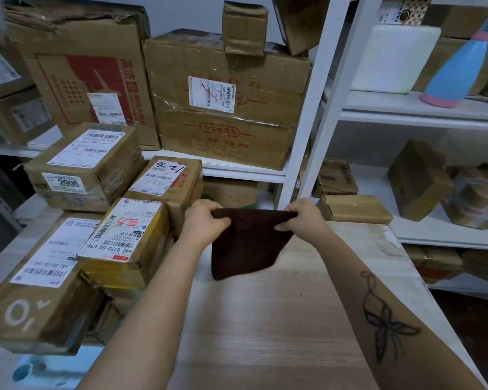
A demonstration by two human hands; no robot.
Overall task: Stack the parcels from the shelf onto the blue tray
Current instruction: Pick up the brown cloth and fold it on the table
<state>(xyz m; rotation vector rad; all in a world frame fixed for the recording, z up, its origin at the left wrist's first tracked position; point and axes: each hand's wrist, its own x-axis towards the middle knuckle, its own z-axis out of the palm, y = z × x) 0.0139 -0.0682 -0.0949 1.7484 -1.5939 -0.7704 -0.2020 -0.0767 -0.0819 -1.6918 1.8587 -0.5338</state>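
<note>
Brown terry cloth (245, 243) — dark, square, limp — is hanging between both hands over the pale wood-grain tabletop (279, 319). The left hand (206, 220) is pinching one top corner and the right hand (302, 218) is pinching the other. Fingers are curled on the fabric, so neither hand is free for a box right now.

Watch the left side, though. The heap of taped cardboard parcels (82, 170) is sitting unevenly, and the yellow-taped carton (124, 243) is tilting toward the table. The big bottom box (34, 299) is hiding most of the pale blue plastic tray (48, 370), which is only peeking out at the near corner. I'd say a nudge from the left forearm, passing right beside that heap, could set the tilted carton sliding. A sweep of the cloth that way could do the same.

As for what's left to fetch, a flat tape-wrapped cardboard parcel (355, 208) is lying on the white metal shelf (434, 237) just beyond the right hand — near it, not touching. The heap is sitting just beside the left hand, its closest carton almost at the knuckles.
</note>
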